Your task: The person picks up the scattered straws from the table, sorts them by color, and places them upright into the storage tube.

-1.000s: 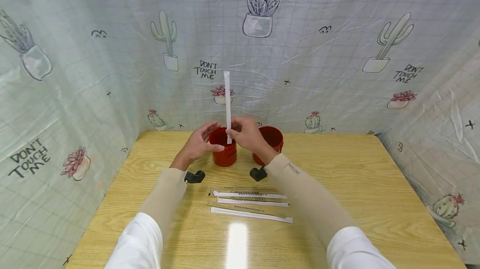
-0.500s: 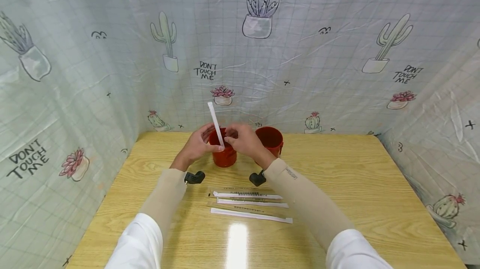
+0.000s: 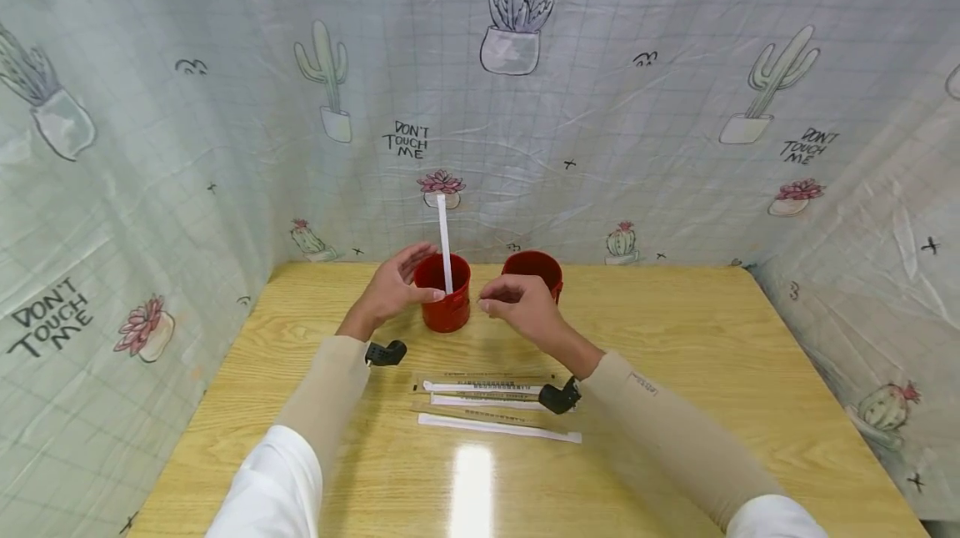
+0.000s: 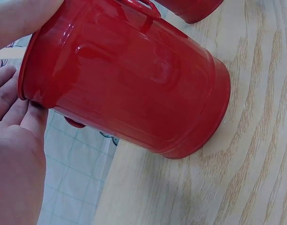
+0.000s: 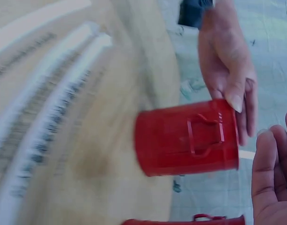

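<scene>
In the head view, my left hand (image 3: 393, 284) holds the rim of the left red bucket (image 3: 446, 319), thumb on the near side and fingers around the far side. A white paper-wrapped straw (image 3: 444, 229) stands in this bucket, leaning slightly; its lower end is hidden inside. My right hand (image 3: 528, 309) is apart from the bucket, just to its right, with fingers loosely bent and nothing in them. Behind that hand stands a second red bucket (image 3: 557, 288), partly covered by it. The left wrist view shows the thumb and fingers at the rim of the upright bucket (image 4: 129, 79).
Several wrapped straws lie side by side on the wooden table nearer the body, with white wrappers (image 3: 498, 428) and clear printed brownish ones (image 3: 476, 414) among them. A curtain (image 3: 600, 146) printed with cacti hangs around the table's back and sides.
My right hand lowered the white wrapped straw into the left bucket, let go of it and moved right, towards the body. My left hand stayed at the rim.
</scene>
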A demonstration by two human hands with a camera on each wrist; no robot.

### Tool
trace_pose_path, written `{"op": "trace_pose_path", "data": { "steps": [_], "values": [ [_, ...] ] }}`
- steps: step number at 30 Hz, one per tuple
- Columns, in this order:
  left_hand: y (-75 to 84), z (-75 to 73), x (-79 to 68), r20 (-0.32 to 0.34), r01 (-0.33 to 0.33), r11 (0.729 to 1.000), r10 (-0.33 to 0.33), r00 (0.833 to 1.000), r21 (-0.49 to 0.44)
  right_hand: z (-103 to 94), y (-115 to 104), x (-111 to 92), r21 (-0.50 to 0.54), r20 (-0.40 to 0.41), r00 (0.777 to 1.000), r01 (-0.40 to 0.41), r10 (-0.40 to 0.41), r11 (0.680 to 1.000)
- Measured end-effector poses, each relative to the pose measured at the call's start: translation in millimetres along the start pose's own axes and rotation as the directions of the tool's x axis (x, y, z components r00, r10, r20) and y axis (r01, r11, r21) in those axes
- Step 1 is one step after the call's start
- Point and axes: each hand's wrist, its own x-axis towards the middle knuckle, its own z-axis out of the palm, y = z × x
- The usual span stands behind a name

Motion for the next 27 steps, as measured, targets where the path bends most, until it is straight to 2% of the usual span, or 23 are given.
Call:
{"op": "trace_pose_path", "data": {
  "steps": [3, 6, 9, 13, 20, 27],
  "values": [
    [1.9, 0.3, -1.0, -0.002, -0.006, 1.0, 0.006, 1.0, 0.001, -6.2, 9, -20, 0.045, 0.025, 0.999, -0.022, 0.021, 0.999],
    [2.4, 0.0, -1.9, 0.002, -0.012, 1.0, 0.012, 1.0, 0.006, -13.1, 20, -40, 0.043, 0.056, 0.997, -0.058, 0.056, 0.997],
    [1.9, 0.1, -2.0, 0.001, -0.014, 1.0, 0.014, 1.0, 0.012, -21.0, 35, -60, -0.004, 0.079, 0.992, -0.096, 0.096, 0.995],
    [0.6, 0.1, -1.4, 0.0, -0.015, 1.0, 0.015, 1.0, 0.017, -31.4, 56, -79, -0.087, 0.062, 0.988, -0.135, 0.141, 0.987],
    [-2.8, -1.0, -0.4, -0.009, -0.006, 1.0, 0.006, 1.0, 0.003, -43.9, 78, -96, -0.148, 0.04, 0.983, -0.171, 0.179, 0.974],
    [-2.4, 0.8, -0.4, -0.004, -0.009, 1.0, 0.009, 1.0, 0.012, -44.5, 89, -102, -0.157, 0.009, 0.978, -0.205, 0.209, 0.966]
  ]
}}
